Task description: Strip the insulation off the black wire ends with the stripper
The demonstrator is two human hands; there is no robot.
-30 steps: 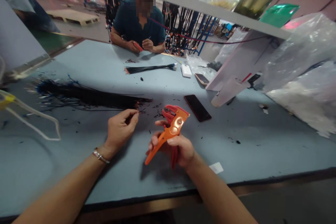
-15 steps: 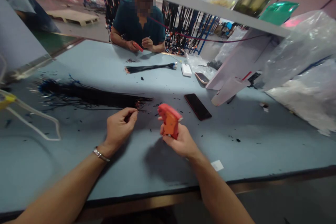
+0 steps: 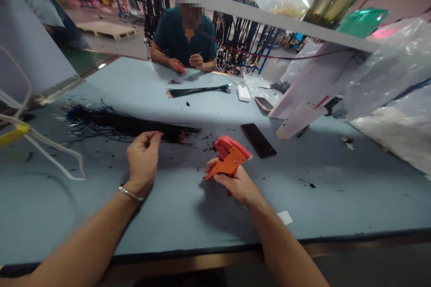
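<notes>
My right hand [image 3: 237,184] is wrapped round a red and orange wire stripper [image 3: 232,157], its head pointing up and to the left over the table. My left hand [image 3: 144,157] is closed in a pinch at the near side of a long bundle of black wires [image 3: 134,126]. Whatever lies between those fingertips is too small to make out. The bundle has blue and silvery ends at the left and coppery ends at the right. Small dark scraps [image 3: 210,145] are scattered between the bundle and the stripper.
Across the blue-grey table [image 3: 168,224] a co-worker [image 3: 185,38] holds a red tool. A smaller wire bundle [image 3: 198,90], a white box [image 3: 243,93] and two phones, one black [image 3: 258,140], lie on it. A shelf bar [image 3: 256,11] crosses above; plastic bags [image 3: 387,71] fill the right.
My left hand has drawn back left, along the bundle's near side. The wire stripper has turned in my right hand, showing its orange side and handles more fully. The view has shifted slightly.
</notes>
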